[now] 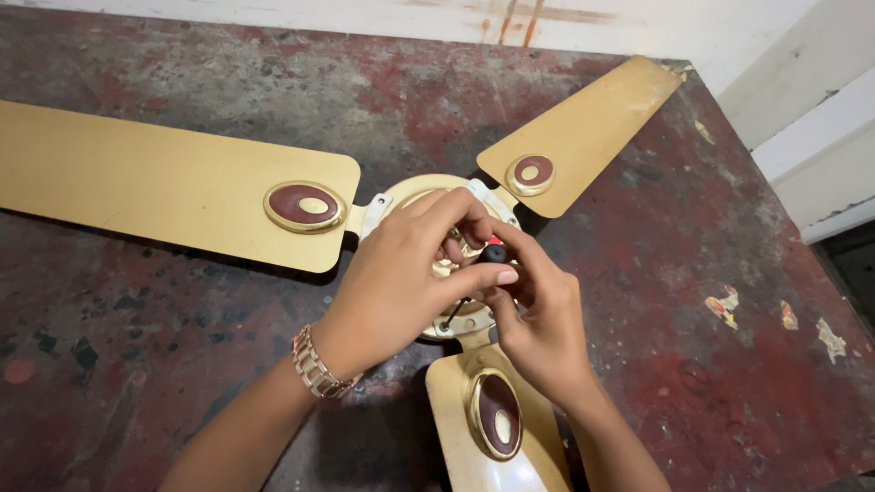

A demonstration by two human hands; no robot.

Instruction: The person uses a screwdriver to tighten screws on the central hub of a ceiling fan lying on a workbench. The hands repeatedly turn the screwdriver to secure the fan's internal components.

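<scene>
Both my hands are working at the gold fan hub (pixel 415 196) in the frame's centre: my left hand (pixel 392 282) and right hand (pixel 538 323) are pinching their fingers (pixel 497 275) closed around a small black part (pixel 494 252). Three gold blades (pixel 164 182) are spreading across the worn red surface (pixel 711 364).

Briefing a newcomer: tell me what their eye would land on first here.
A gold three-bladed ceiling fan lies flat on the worn red-and-grey tabletop, each blade carrying a maroon oval emblem. At its hub, the left hand and right hand pinch a small black part; a gold bracelet circles the left wrist.
</scene>
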